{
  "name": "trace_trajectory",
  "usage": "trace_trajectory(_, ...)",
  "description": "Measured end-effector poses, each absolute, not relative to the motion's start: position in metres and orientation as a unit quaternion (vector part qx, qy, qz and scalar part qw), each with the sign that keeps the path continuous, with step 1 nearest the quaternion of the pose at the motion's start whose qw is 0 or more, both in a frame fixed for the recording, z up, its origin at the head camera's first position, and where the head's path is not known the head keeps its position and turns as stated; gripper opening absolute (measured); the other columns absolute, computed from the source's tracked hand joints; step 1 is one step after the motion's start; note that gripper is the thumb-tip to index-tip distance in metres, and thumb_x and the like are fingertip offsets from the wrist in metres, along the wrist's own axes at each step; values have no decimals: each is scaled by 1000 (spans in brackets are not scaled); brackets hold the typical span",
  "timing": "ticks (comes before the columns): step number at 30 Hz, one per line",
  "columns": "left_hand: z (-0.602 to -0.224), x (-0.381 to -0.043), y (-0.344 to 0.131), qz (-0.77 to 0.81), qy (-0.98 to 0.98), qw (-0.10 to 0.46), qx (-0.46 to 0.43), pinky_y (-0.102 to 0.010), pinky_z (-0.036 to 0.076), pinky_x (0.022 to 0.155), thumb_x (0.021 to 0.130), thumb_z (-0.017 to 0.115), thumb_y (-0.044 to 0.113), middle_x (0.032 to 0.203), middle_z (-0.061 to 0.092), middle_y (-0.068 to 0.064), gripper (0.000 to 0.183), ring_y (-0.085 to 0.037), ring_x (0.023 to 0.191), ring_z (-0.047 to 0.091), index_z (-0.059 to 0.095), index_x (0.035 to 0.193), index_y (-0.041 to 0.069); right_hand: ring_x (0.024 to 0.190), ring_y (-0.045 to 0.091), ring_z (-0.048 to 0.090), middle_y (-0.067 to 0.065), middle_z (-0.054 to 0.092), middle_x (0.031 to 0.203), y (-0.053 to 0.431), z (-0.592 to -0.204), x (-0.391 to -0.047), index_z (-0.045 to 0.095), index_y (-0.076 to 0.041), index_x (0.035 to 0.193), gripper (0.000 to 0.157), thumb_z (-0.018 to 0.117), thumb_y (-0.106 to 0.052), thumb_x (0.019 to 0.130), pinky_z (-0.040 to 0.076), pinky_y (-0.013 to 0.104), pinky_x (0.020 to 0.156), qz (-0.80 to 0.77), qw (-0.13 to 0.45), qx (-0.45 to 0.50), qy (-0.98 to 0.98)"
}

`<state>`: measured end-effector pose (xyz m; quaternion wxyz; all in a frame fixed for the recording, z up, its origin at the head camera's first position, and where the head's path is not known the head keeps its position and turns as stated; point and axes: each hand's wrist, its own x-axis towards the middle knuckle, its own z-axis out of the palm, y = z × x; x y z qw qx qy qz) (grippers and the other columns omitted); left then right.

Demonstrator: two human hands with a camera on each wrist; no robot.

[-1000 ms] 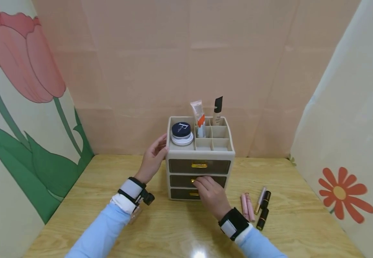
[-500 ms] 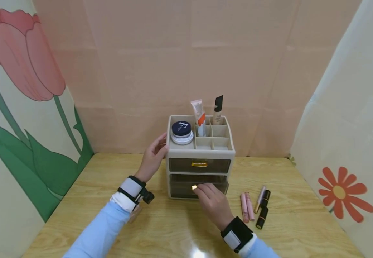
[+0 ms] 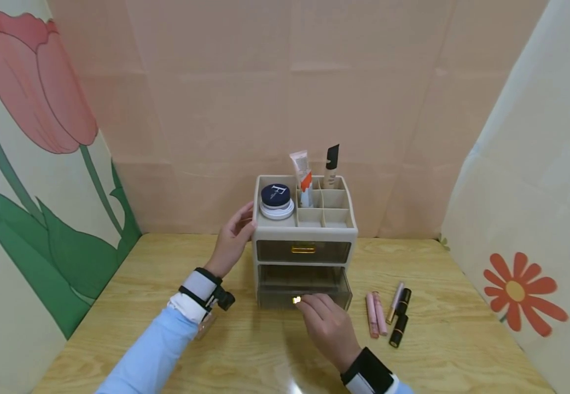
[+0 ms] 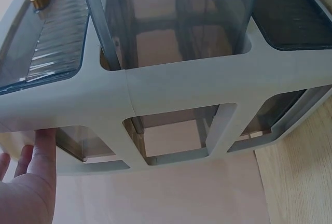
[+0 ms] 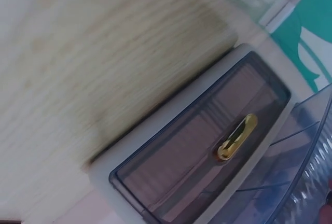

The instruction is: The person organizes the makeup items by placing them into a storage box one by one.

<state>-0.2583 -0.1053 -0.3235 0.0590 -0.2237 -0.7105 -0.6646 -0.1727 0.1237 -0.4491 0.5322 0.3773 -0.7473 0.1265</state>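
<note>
A cream makeup organizer [image 3: 306, 235] with smoky see-through drawers stands on the table. My left hand [image 3: 230, 243] rests against its left side near the top; in the left wrist view the fingers [image 4: 44, 156] lie along the frame. The middle drawer [image 3: 275, 298] is pulled out toward me. My right hand [image 3: 331, 331] pinches its gold handle [image 3: 297, 300], most of which the fingers cover. Above it the top drawer [image 3: 270, 251] is closed. The closed bottom drawer [image 5: 202, 141] shows in the right wrist view.
Atop the organizer are a dark-lidded round jar [image 3: 275, 196], a squeeze tube [image 3: 304, 180] and a black-capped bottle [image 3: 331, 164]. Pink tubes [image 3: 376, 314], a slim gold-ended tube [image 3: 395, 302] and black tubes [image 3: 400, 328] lie right. A clear item [image 3: 205, 326] sits partly behind the left forearm.
The middle drawer has slid from closed to well out toward me, with my right hand drawing its handle back. My left hand has stayed at the organizer's side.
</note>
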Motion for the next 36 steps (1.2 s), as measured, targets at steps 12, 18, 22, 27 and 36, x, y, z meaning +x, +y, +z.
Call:
trace_trajectory(12,-324,-260,-105,-661,-713,63,-227,-38,49,95,102,48,14,138,47,-21,48,-30,122,50,38,148,7,70,20,62,9,68,85,113,-442,-153,70,-1,81,29,43,4,90,54,25,58,116,569,399,-710)
trace_trajectory(18,-342,-279,-106,-668,-706,64,-228,-38,50,94,102,49,15,139,47,-18,49,-30,122,50,38,149,11,69,19,61,9,67,84,111,-440,-145,69,-1,81,29,42,5,91,53,24,57,115,571,408,-703)
trace_trajectory(22,-350,-285,-106,-672,-700,68,-231,-38,50,94,101,51,20,139,48,-14,48,-27,122,50,40,149,17,69,18,62,9,67,83,110,-438,-140,69,-1,81,29,42,5,89,53,23,57,117,570,420,-696)
trace_trajectory(27,-352,-285,-106,-671,-697,79,-239,-38,51,93,101,52,24,136,50,-13,48,-27,120,51,42,147,19,69,18,62,9,67,82,109,-437,-135,69,-1,79,29,42,5,89,52,22,57,122,569,421,-696)
trace_trajectory(36,-352,-285,-106,-672,-697,85,-236,-37,51,91,100,53,23,134,52,-11,48,-25,119,52,43,147,18,68,18,62,8,68,79,110,-437,-127,70,-3,77,30,46,2,95,53,23,57,114,570,416,-699)
